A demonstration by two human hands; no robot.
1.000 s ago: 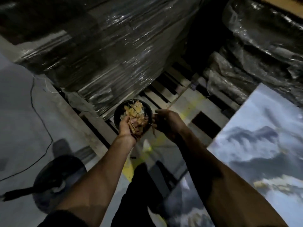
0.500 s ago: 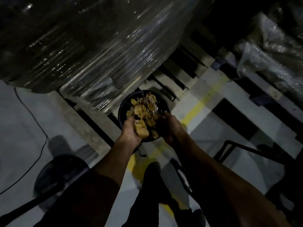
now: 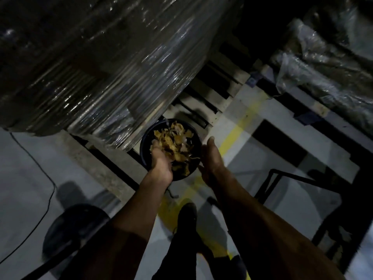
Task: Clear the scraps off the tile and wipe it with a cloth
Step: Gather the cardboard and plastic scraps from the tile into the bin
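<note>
Yellow-brown scraps (image 3: 175, 144) now spill from the left hand (image 3: 161, 166), fingers loosening, into the black bucket (image 3: 145, 142); the right hand (image 3: 212, 160) has opened flat beside it. Wiping remains.

Scraps (image 3: 175, 144) in bucket (image 3: 143, 142); pallet (image 3: 212, 93) behind; hands either side.

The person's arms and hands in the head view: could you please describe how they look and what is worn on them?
Both forearms are bare from the bottom of the frame to the wrists; no sleeve edge is clear in the dim light. The left hand and right hand wear no gloves. No watch, ring, bracelet or marking is visible on either.
</note>
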